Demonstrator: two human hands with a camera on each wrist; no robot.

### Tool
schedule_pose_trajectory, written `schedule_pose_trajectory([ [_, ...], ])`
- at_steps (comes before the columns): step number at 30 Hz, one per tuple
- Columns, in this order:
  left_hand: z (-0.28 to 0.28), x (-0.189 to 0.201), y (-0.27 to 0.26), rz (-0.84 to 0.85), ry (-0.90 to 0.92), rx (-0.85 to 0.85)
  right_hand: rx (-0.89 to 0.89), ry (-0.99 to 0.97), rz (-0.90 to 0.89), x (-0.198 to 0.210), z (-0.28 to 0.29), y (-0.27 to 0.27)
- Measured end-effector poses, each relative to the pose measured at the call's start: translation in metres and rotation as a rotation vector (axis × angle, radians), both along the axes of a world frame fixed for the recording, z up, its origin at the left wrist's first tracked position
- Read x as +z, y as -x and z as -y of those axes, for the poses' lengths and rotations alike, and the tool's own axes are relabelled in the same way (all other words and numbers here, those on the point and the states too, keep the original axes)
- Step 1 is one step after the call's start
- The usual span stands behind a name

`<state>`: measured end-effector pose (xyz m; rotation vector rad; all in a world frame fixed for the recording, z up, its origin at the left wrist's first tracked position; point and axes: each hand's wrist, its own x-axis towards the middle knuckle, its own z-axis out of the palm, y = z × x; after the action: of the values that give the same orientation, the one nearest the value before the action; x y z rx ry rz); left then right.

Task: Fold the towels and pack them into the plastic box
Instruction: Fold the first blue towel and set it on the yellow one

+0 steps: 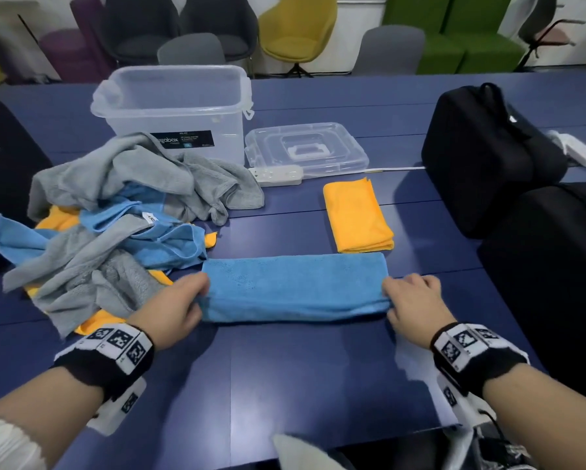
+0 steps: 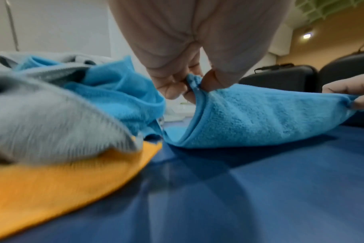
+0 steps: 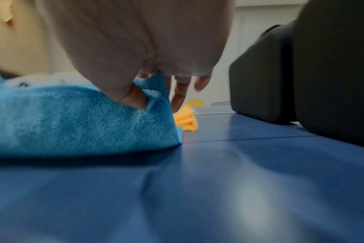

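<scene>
Both hands, left hand (image 1: 174,305) and right hand (image 1: 412,301), pinched opposite ends of a long folded blue microfibre towel (image 1: 295,286) on the blue table (image 1: 301,385).

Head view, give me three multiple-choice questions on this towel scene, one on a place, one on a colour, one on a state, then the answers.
1. Where does the folded orange towel lie?
A. inside the plastic box
B. on the table, beyond the right end of the blue towel
C. on the lid

2. What colour is the towel that both hands hold?
A. grey
B. orange
C. blue

3. What state is the plastic box in?
A. open, no towels in it
B. shut with its lid on
C. full of towels

Answers:
1 B: it lies flat on the table, apart from box and lid.
2 C: the left hand and right hand pinch the ends of the blue towel.
3 A: its lid lies beside it, and the clear walls show nothing inside.
</scene>
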<state>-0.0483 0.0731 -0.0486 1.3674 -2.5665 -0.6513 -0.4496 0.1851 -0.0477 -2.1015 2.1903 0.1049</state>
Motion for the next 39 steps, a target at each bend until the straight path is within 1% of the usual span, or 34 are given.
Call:
schedule_pose_trajectory([
  [2,0.011,0.013,-0.002,-0.072,0.095,-0.038,-0.124,0.032,0.306,0.017,0.010,0.007],
  [3,0.017,0.020,-0.002,-0.082,0.134,-0.042,-0.136,0.071,0.455,0.025,0.015,0.010],
  [4,0.023,0.027,-0.001,-0.080,0.166,-0.037,-0.112,0.138,0.544,0.034,0.018,0.013],
  [5,0.029,0.031,-0.002,-0.075,0.192,-0.034,-0.063,0.214,0.569,0.041,0.022,0.017],
  [9,0.047,0.061,0.004,-0.015,0.248,-0.001,0.104,0.359,0.467,0.069,0.037,0.026],
  [10,0.049,0.069,0.008,0.019,0.237,0.013,0.114,0.371,0.456,0.074,0.040,0.028],
  [12,0.051,0.084,0.016,0.100,0.201,0.074,0.066,0.342,0.464,0.083,0.045,0.030],
  [14,0.054,0.093,0.019,0.127,0.176,0.123,0.026,0.301,0.470,0.091,0.048,0.030],
  [19,0.061,0.106,0.020,-0.046,0.128,0.219,0.000,0.296,0.473,0.102,0.050,0.031],
  [24,0.064,0.114,0.019,-0.101,0.183,0.232,-0.037,0.416,0.480,0.108,0.051,0.033],
  [26,0.065,0.120,0.021,-0.150,0.181,0.254,-0.043,0.431,0.470,0.111,0.052,0.033],
  [32,0.079,0.128,0.023,-0.318,0.105,0.379,0.012,0.468,0.370,0.124,0.060,0.045],
  [37,0.083,0.134,0.019,-0.446,-0.016,0.419,0.033,0.474,0.380,0.128,0.065,0.059],
  [39,0.082,0.137,0.018,-0.471,-0.039,0.412,0.014,0.496,0.421,0.130,0.066,0.061],
])
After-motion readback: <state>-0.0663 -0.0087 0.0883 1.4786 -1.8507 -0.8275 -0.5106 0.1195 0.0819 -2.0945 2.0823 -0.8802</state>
